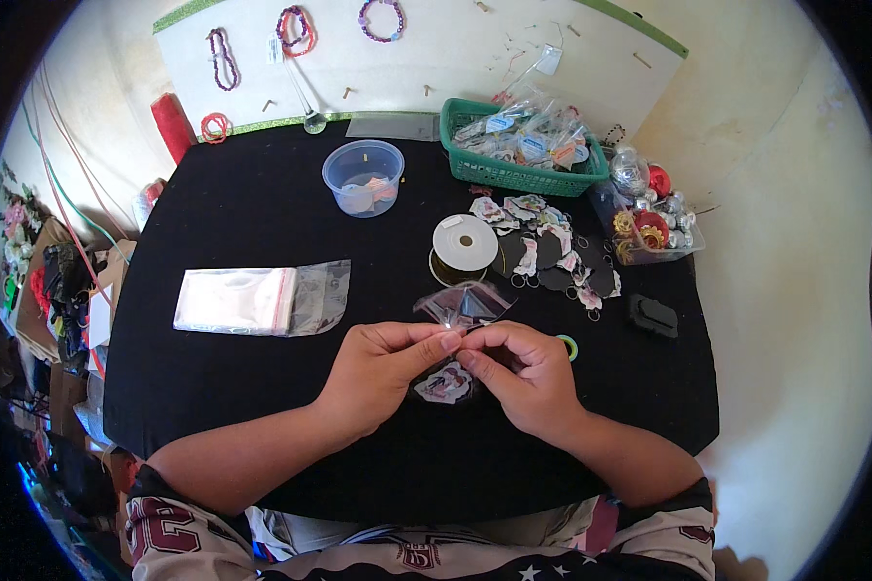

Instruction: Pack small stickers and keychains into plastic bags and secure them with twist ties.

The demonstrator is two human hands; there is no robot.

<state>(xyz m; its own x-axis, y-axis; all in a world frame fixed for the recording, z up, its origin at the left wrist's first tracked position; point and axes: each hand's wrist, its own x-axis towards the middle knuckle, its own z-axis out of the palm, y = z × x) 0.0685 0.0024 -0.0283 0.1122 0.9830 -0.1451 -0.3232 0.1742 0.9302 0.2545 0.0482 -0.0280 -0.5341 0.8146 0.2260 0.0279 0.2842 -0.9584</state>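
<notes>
Both hands meet over the black-covered table. Between the thumb and fingers of my left hand [385, 370] is the gathered neck of a clear plastic bag [465, 301], its loose top fanning out above. My right hand [523, 363] pinches at the same neck from the other side; the exact finger hold there is partly hidden. Below the fingertips hangs a printed cutout charm [446, 383], which appears to be inside the bag. Just beyond the bag stands a white spool [466, 243] of dark golden wire or cord. Partly behind my right hand lies a green-and-yellow ring, perhaps a tape roll [570, 347].
To the left lies a pack of clear plastic bags [236, 300]. A plastic tub [363, 178] holds small tags. Behind the spool spread several keychains [552, 247]. A green basket [523, 178] of bagged items, a container of ornaments [654, 210] and a dark case [652, 316] occupy the right.
</notes>
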